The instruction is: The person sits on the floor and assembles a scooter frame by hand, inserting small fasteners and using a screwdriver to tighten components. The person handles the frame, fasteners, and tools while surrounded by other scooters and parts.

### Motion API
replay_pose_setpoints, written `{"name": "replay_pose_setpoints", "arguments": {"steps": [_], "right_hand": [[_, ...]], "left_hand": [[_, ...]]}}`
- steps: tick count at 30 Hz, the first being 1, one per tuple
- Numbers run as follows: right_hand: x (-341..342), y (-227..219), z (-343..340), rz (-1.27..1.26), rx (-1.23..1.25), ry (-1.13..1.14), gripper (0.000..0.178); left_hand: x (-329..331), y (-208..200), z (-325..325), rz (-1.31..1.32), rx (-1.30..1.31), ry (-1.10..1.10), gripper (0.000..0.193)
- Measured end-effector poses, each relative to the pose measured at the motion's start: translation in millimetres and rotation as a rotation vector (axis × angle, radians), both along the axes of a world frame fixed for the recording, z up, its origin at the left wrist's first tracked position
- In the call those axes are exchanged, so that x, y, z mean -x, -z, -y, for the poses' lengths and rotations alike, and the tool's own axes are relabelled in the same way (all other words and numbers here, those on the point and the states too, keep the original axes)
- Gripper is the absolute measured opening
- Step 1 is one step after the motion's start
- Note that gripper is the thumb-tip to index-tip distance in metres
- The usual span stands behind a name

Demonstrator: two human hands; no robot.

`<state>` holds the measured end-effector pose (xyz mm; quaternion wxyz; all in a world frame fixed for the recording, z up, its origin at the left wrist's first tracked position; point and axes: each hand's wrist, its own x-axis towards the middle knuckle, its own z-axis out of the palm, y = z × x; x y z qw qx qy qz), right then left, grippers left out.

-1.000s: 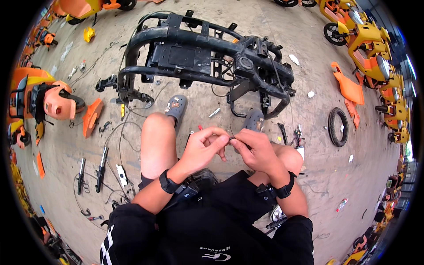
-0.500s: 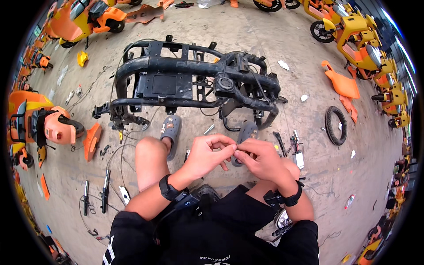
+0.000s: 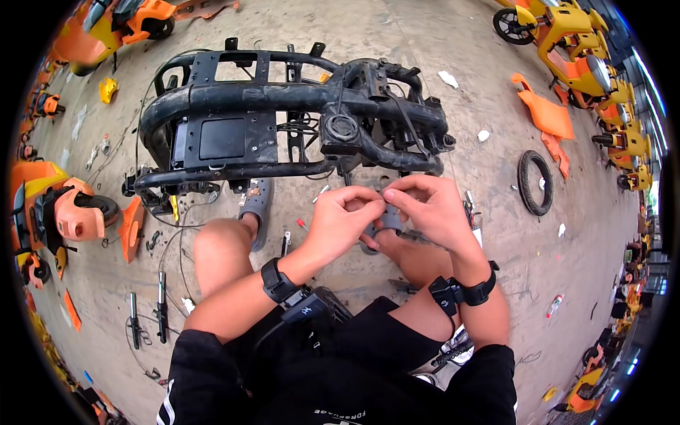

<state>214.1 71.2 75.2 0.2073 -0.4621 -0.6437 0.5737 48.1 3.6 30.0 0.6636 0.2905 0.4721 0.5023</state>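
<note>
My left hand (image 3: 341,218) and my right hand (image 3: 429,205) meet fingertip to fingertip in front of me. Thumbs and index fingers are pinched together on both. Whatever lies between them is too small or too hidden to make out. Just beyond them a black tubular scooter frame (image 3: 244,100) rests on the concrete floor, with a flat panel (image 3: 222,138) and a round fitting (image 3: 341,128) on it. Cables hang inside the frame. Neither hand visibly touches it.
Two shock-absorber-like rods (image 3: 162,306) lie at left, near loose cables. An orange scooter (image 3: 74,212) and an orange panel (image 3: 130,228) are farther left. At right are a black tyre (image 3: 524,183), an orange body panel (image 3: 544,108) and rows of yellow scooters (image 3: 577,67).
My view has shifted, so the frame appears larger and farther left. Both hands sit slightly higher in view, still pinched together. My right leg has angled inward beneath them.
</note>
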Motion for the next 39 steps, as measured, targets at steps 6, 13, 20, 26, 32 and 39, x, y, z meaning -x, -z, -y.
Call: {"name": "replay_pose_setpoints", "arguments": {"steps": [6, 13, 20, 26, 32, 39], "right_hand": [[3.1, 19.9, -0.3, -0.090, 0.039, 0.077, 0.014], [18.9, 17.0, 4.5, -0.171, 0.073, 0.038, 0.012], [46.1, 14.5, 15.8, -0.227, -0.041, -0.022, 0.009], [71.0, 13.0, 38.2, -0.291, -0.111, 0.027, 0.011], [81.5, 9.0, 47.7, -0.295, 0.068, 0.129, 0.014], [71.5, 23.4, 35.0, -0.252, -0.051, 0.262, 0.016]], "left_hand": [[1.2, 10.9, -5.4, 0.231, 0.101, -0.066, 0.014], [8.1, 10.7, 1.2, 0.440, 0.206, -0.165, 0.013], [25.6, 5.0, 26.9, 0.255, -0.044, -0.225, 0.014], [44.7, 0.5, 49.0, 0.245, -0.139, -0.305, 0.018], [58.5, -5.5, 46.0, 0.247, -0.135, -0.295, 0.020], [34.8, 2.9, 18.7, 0.356, -0.010, -0.277, 0.018]]}}
